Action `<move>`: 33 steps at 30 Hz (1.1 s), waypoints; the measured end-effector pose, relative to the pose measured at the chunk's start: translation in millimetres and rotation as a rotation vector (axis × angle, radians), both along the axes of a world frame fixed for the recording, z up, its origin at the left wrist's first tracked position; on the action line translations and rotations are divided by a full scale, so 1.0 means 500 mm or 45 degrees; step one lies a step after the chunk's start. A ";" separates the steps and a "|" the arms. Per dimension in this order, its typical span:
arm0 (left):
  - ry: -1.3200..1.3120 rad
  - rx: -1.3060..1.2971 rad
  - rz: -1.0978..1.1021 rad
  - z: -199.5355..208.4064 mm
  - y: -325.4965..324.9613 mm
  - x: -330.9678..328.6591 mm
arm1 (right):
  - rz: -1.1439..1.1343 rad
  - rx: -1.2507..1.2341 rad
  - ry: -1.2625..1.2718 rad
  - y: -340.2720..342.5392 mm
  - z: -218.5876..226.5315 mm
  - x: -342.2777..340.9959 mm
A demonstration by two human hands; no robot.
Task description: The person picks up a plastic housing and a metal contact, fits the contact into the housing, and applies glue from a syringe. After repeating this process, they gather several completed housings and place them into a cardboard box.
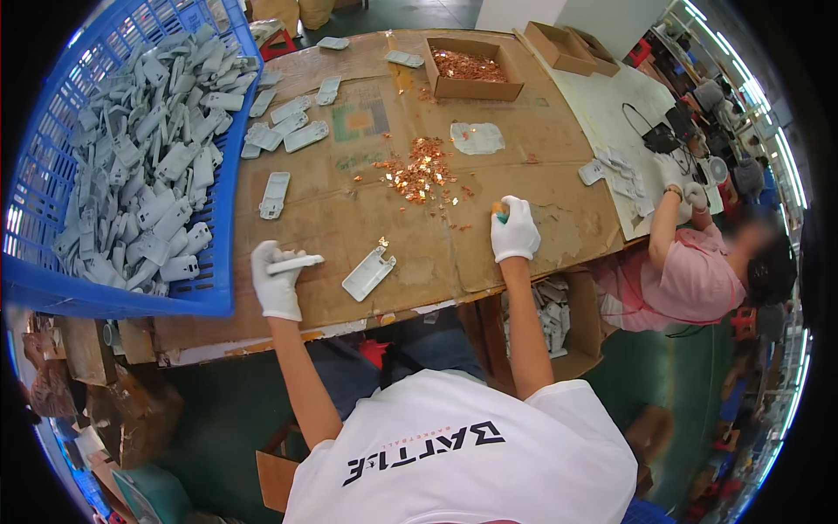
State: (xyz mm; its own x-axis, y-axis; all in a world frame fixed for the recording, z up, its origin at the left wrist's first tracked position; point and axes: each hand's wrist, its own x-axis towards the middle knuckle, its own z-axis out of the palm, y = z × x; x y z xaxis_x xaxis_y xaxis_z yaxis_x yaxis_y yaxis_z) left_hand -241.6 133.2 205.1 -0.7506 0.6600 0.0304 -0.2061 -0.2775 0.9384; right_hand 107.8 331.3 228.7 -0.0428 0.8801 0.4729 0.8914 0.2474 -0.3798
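Holds a pale plastic casing [303,264] over the near tabletop [432,258], long axis crosswise, pointing right, with the left hand [276,283] closed round its other end. Has a notched casing [369,276] just right, slanting away. Clenches the right hand [517,234] round a mostly hidden tan-and-green object [500,211]. Has coppery flakes [423,177] heaped beyond, then a cardboard box [478,90].

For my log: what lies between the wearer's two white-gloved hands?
The head view shows a pale-grey oblong plastic casing lying there on brown cardboard, with small copper-coloured pieces by its far end.
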 end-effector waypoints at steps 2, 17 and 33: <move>0.102 -0.105 0.011 -0.018 0.000 0.011 | -0.059 -0.244 -0.092 0.007 0.008 -0.001; -0.222 -0.312 0.101 0.035 0.047 0.003 | -0.081 -0.748 -0.271 0.032 0.108 -0.030; -0.901 0.280 -0.519 0.099 -0.005 -0.054 | 0.149 -0.710 0.042 0.045 0.067 0.010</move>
State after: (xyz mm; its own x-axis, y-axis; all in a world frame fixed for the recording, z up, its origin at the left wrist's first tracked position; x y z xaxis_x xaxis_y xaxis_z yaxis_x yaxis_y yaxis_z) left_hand -268.4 130.6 254.5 -0.3456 0.9172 -0.1981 -0.8483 -0.2152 0.4838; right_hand 112.9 353.9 262.2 -0.1478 0.9872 -0.0592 0.8557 0.0976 -0.5082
